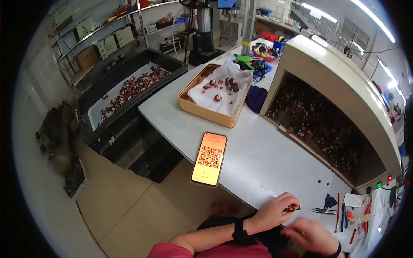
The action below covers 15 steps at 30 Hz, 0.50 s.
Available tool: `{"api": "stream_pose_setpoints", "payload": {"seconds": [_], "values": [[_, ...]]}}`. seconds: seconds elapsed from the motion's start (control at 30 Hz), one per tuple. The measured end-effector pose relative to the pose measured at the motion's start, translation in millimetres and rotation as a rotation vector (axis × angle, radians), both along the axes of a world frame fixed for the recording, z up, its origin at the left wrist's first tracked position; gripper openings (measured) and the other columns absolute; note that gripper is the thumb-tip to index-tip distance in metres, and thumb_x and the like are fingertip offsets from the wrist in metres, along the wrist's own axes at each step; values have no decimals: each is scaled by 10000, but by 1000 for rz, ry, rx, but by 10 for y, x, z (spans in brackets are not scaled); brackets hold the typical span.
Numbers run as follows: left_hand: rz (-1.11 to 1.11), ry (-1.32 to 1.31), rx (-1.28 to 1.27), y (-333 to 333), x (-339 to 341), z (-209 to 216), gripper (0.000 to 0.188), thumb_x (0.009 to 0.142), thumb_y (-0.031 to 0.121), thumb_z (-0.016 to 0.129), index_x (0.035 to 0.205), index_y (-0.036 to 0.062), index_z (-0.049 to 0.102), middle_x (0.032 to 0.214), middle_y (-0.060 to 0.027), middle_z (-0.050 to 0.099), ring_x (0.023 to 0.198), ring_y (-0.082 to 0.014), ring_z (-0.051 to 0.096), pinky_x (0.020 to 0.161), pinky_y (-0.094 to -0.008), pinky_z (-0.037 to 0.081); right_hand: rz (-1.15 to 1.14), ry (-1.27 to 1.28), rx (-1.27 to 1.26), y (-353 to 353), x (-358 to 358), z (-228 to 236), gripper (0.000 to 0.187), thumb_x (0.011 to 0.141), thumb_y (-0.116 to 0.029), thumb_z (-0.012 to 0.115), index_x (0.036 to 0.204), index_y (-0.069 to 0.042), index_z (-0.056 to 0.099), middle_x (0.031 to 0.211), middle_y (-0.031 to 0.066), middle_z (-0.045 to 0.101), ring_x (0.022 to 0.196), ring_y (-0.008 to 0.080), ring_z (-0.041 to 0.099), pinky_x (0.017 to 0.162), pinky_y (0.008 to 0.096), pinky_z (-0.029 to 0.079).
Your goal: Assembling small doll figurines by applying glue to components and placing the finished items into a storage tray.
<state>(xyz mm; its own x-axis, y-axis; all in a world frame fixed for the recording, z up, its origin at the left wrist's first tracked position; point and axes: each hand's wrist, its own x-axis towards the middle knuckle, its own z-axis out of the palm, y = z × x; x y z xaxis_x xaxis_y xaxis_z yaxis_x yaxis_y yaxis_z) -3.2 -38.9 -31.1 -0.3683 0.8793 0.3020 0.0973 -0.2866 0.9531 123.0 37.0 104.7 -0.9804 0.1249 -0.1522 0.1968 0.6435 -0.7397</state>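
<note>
Pinching a small red-and-dark piece (291, 208) with the fingers of the left hand (274, 212) at lower right of the frame, pointing it rightward, holding its long axis nearly level. Seeing small parts (232, 84) in a paper-lined gold tray (206, 113), upper centre, and a black tub (170, 61), upper left. Partly hiding the piece; blurring right hand (311, 235), not being able to tell finger state.

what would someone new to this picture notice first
Probably the phone, lit bright orange, at the left edge of the table. Next, the cream housing on the right, crowded inside with small dark-and-red pieces. Lower down, the left hand holds a small red-and-dark part.
</note>
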Motion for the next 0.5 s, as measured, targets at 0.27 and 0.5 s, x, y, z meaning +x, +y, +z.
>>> {"api": "stream_pose_setpoints", "payload": {"seconds": [0.27, 0.5], "values": [[-20, 79, 26, 43, -30, -74, 241, 849, 25, 614, 1079, 60, 550, 1022, -71, 536, 887, -167, 579, 776, -274, 517, 3, 990, 329, 492, -2244, 544, 163, 897, -40, 551, 1029, 24, 621, 1014, 184, 642, 906, 345, 623, 811, 351, 501], [-6, 86, 2, 87, -35, -21, 181, 849, 21, 604, 1026, 58, 598, 980, -73, 578, 893, -183, 597, 762, -280, 506, -193, 714, -85, 427, -1378, 693, 158, 922, -35, 556, 1051, 1, 640, 878, 95, 664, 772, 134, 651, 682, 259, 526]]}}
